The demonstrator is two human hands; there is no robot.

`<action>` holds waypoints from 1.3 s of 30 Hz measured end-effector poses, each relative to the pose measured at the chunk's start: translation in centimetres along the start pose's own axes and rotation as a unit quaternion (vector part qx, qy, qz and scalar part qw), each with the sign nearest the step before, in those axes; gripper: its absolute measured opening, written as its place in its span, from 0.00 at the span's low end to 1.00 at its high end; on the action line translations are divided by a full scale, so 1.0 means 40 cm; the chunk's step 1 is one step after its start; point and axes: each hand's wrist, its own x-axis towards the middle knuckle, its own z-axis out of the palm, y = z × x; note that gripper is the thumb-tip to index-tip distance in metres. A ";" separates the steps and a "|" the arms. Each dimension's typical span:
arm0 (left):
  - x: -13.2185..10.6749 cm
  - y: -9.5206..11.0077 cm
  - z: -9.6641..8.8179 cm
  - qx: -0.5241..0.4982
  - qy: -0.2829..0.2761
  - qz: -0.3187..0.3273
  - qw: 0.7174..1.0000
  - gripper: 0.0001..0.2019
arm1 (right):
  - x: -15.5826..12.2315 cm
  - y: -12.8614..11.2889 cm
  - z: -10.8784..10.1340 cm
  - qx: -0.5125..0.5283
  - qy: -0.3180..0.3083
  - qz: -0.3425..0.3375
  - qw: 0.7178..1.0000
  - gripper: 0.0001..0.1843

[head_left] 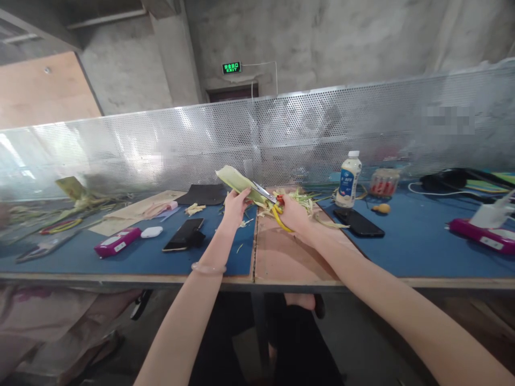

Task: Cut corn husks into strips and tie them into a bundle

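Note:
Pinched in my left hand [236,203] is a broad pale-green leaf strip [232,178], its far end raised above the table. My right hand [295,214] grips yellow-handled scissors [277,212], with the metal blades pointing left toward the strip's near end, close to my left fingers. The blades seem parted, but whether they touch the strip I cannot tell. Behind and under my right hand lies a heap of shredded green leaf pieces [306,202] on a bare brown board [281,257].
A milk bottle [348,182], a black phone [359,222] and a clear jar [384,183] stand to the right. Leftward are another phone [184,234], a white case [152,232], a purple box [118,242] and more scissors [60,226]. A perforated metal screen [181,145] borders the table's back.

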 end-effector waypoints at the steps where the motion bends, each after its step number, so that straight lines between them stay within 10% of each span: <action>1: 0.000 0.000 0.000 -0.001 -0.002 -0.001 1.000 0.09 | 0.001 0.001 0.001 -0.001 0.000 0.001 1.000 0.21; 39: -0.011 0.002 0.012 -0.037 -0.035 0.011 0.999 0.08 | 0.007 -0.007 0.006 0.028 -0.010 0.004 1.000 0.15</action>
